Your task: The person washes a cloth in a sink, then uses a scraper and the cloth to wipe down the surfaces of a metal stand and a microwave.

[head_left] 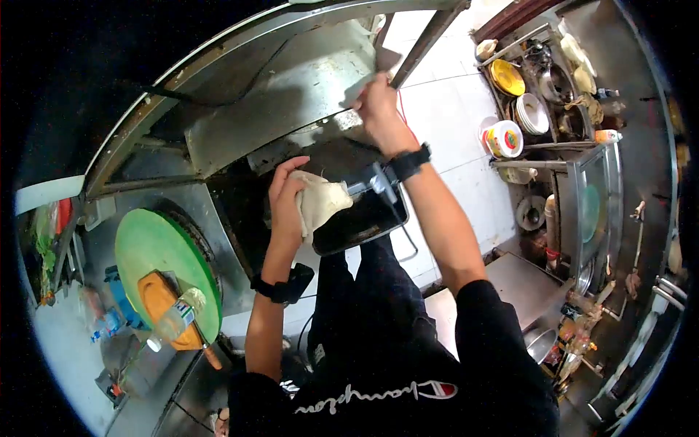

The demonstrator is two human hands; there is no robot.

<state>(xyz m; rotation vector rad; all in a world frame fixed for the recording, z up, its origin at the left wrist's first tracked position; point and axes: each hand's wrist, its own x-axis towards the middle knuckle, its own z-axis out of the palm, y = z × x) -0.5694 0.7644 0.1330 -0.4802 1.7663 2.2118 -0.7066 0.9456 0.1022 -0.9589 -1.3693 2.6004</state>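
My left hand [287,200] is closed round a pale cream cloth [319,204], which hangs in folds over a black tray [357,233] in front of my body. Farther forward and to the right, my right hand [380,109] has its fingers curled beside the metal frame post [424,45]; whether it grips anything is too unclear to tell. A grey device [380,183] sits close to the right wrist, near the cloth. Beyond the tray lies a stained metal panel [269,116].
At left, a round green board [164,255] bears a clear bottle [177,319] and an orange-brown wooden-handled item [156,298]. Shelves at right hold a yellow plate [507,77], white plates [532,113] and a white bucket [504,139]. A metal bowl [541,343] stands lower right.
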